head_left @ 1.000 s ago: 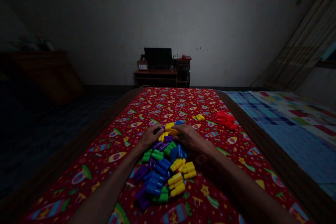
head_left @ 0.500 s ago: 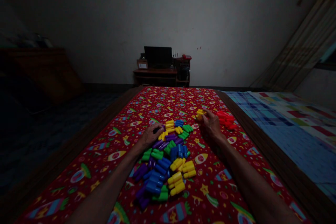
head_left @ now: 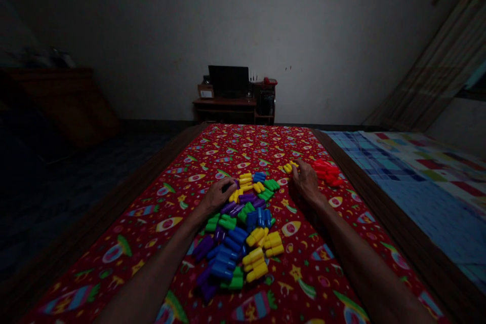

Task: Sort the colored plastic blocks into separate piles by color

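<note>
Several plastic building blocks in purple, blue, green and yellow lie in a loose pile, with a blue block (head_left: pixel 223 264) near its front. At the pile's far left edge, my left hand (head_left: pixel 219 194) is curled, its fingertips on a purple block (head_left: pixel 236 183) that is mostly hidden. To the right of the pile, a yellow block (head_left: pixel 289 167) lies on the cloth. My right hand (head_left: pixel 307 181) is just beside this block, thumb and finger slightly apart at its near end. Red blocks (head_left: pixel 327 172) are grouped just right of that hand.
A red patterned cloth (head_left: pixel 152 253) covers the surface under the blocks. Bedding (head_left: pixel 402 197) with blue checks lies to the right. Against the far wall stands a desk (head_left: pixel 224 104) with a monitor (head_left: pixel 228 81). A wooden cabinet (head_left: pixel 56 106) is at the left.
The yellow block by my right hand has gone from the fingers' grip to lying flatter on the cloth. My right hand has drawn back slightly. My left hand stays in place.
</note>
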